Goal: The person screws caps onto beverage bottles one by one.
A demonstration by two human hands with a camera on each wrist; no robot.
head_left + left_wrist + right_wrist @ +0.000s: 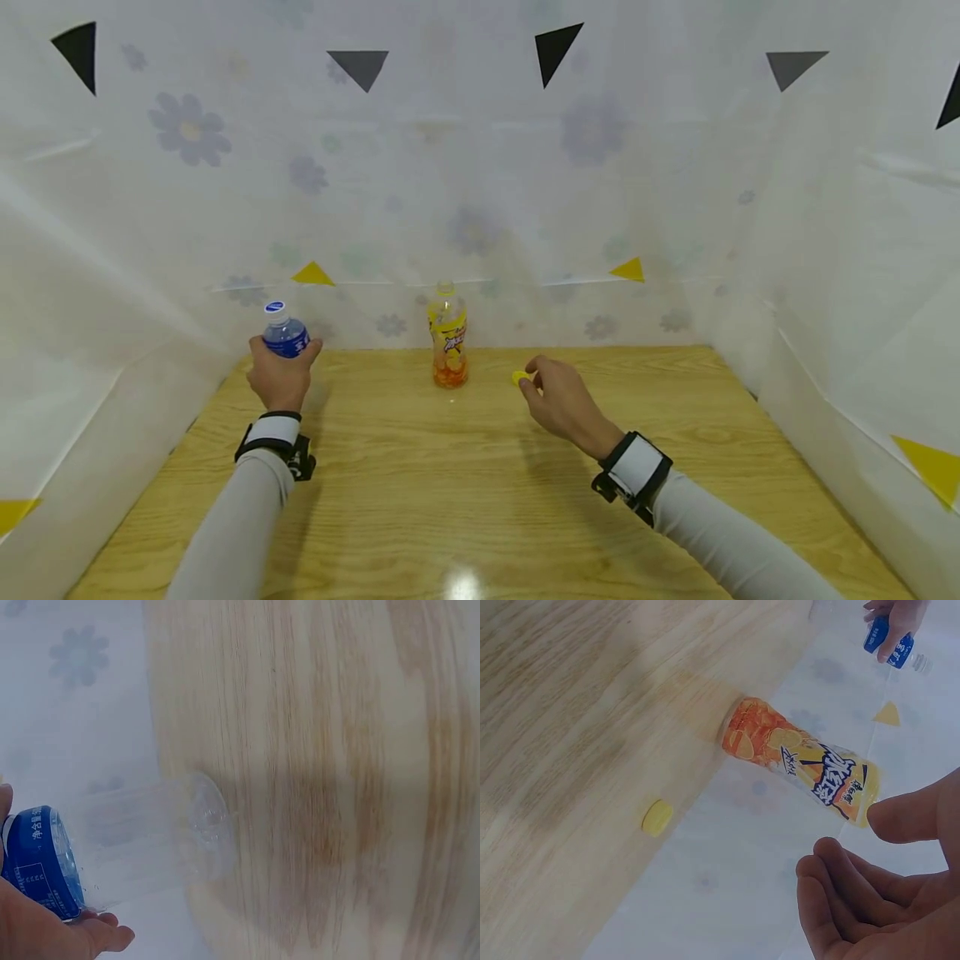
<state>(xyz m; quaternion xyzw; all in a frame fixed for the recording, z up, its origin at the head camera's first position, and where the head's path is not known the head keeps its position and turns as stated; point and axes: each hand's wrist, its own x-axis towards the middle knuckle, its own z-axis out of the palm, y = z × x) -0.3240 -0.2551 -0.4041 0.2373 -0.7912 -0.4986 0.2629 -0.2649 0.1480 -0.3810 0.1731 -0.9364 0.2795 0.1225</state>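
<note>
My left hand [281, 377] grips a clear bottle [285, 333] with a blue label and white cap round its label; in the left wrist view its clear base [210, 825] is near the wooden table. An uncapped bottle [449, 342] with a yellow and orange label stands at the table's back middle. Beside it to the right lies a yellow cap [658, 817]. My right hand [564, 402] is just by that cap in the head view, thumb and fingers apart; the right wrist view shows nothing between them.
The wooden table [420, 483] runs up to a white flowered sheet [510, 183] behind it, with more sheeting at both sides. Black, grey and yellow triangles are on the sheets.
</note>
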